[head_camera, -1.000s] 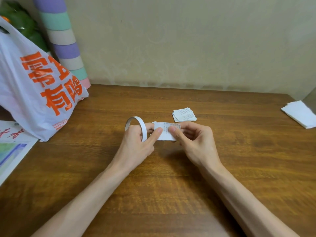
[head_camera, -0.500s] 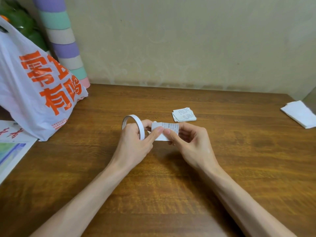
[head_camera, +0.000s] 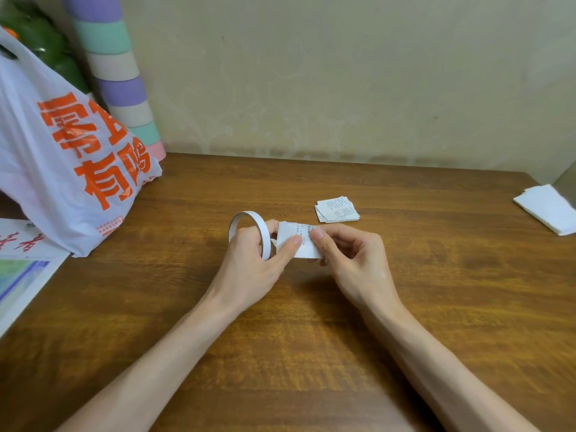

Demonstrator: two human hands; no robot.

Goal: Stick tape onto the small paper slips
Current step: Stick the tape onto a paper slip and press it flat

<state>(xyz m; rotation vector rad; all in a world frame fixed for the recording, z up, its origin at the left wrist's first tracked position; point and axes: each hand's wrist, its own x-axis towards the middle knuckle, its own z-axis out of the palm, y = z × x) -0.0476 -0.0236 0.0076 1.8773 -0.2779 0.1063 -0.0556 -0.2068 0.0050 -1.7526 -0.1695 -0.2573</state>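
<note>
Now, left hand [head_camera: 249,263]: grips tape ring [head_camera: 264,233], thumb pressing slip [head_camera: 304,251].
Right hand [head_camera: 358,260]: pinches slip; best kept taut, tape smoothed flat.

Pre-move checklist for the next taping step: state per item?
1. Grip on the small printed white paper slip: ok. The right hand pinches it and the left hand presses its thumb on it.
2. Hold on the white tape ring: ok. The left hand grips it.
3. Tape end stuck to the slip: cannot tell, it is hidden by the slip and fingers.
4. Stack of printed paper slips at hand: ok. It lies on the brown wooden table just beyond the hands.
5. White plastic bag with orange print out of the way: ok, it sits far left.
</note>
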